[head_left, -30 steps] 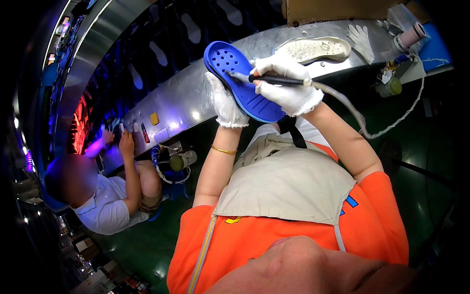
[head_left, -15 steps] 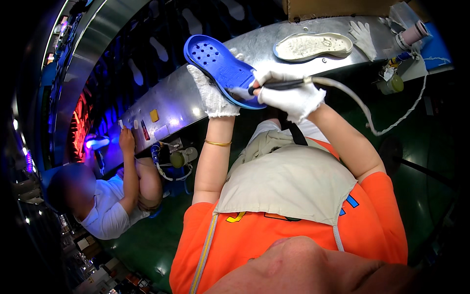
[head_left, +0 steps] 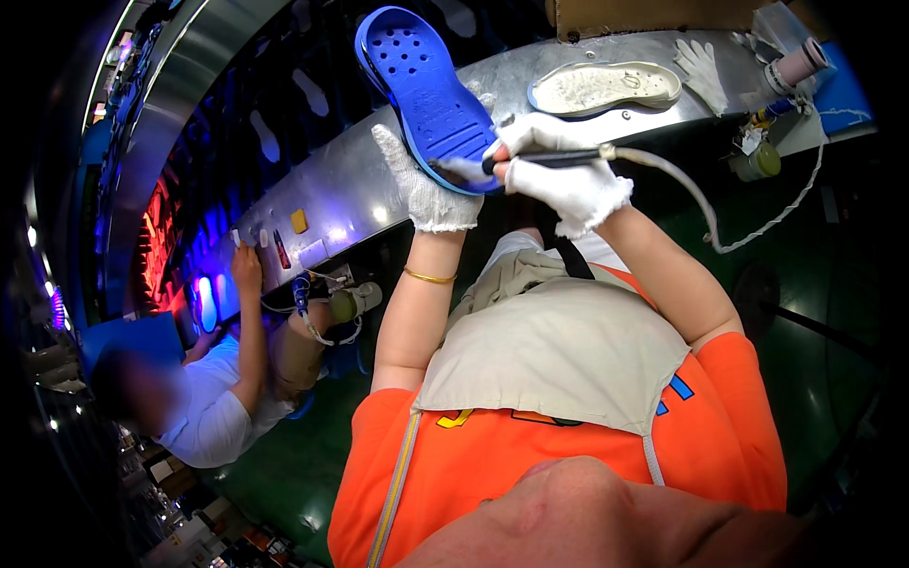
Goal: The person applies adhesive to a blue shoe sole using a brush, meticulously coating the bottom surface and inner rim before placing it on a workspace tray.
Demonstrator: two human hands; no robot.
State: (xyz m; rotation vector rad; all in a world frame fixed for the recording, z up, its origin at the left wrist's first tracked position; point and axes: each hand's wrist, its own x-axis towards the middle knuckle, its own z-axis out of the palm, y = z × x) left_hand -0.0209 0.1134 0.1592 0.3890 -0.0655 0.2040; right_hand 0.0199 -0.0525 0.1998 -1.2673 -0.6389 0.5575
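Head view: the blue clog sole (head_left: 426, 95) was held up above the metal bench (head_left: 379, 180), its heel end gripped in the gloved left hand (head_left: 426, 189). The gloved right hand (head_left: 563, 175) was closed around a pen-like tool (head_left: 549, 158) with a hose (head_left: 691, 204), tip at the sole's edge. A white sole (head_left: 606, 87) lay on the bench beyond; a co-worker's hand (head_left: 248, 270) rested further left.
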